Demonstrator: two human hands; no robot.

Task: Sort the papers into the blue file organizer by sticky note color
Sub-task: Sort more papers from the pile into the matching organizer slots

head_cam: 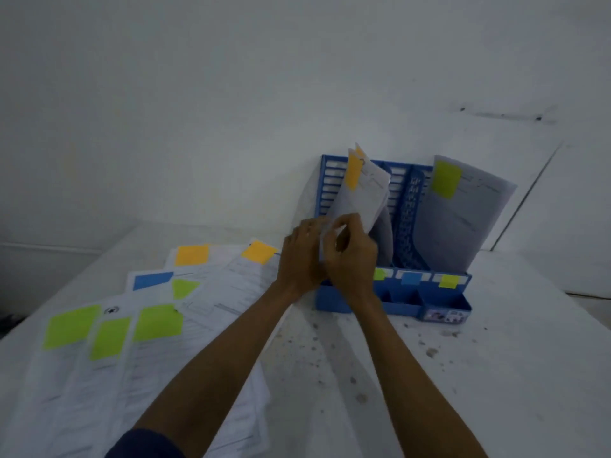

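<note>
Orange note marks the upper left corner of the paper that both grips hold above the left slot of the blue organizer. The paper stands tilted, its top leaning right. Its lower end is hidden behind the grips, so I cannot tell how far it sits in the slot. The left grip and right grip meet at that lower edge, fingers curled, each pinching the paper.

The organizer stands on the white worktop, backed against the wall. Its right slot holds curved sheets bearing a green note. Along its front lip sit 3 labels: a green label partly covered by the right grip, a blue label and a yellow-green label. A small tray juts from the front right corner.

Left of the organizer, loose papers fan across the worktop, overlapping. They show 2 orange notes, 1 blue and 4 green. A dark sleeve covers the left arm at the bottom edge. Dark specks dot the worktop in front of the organizer.
</note>
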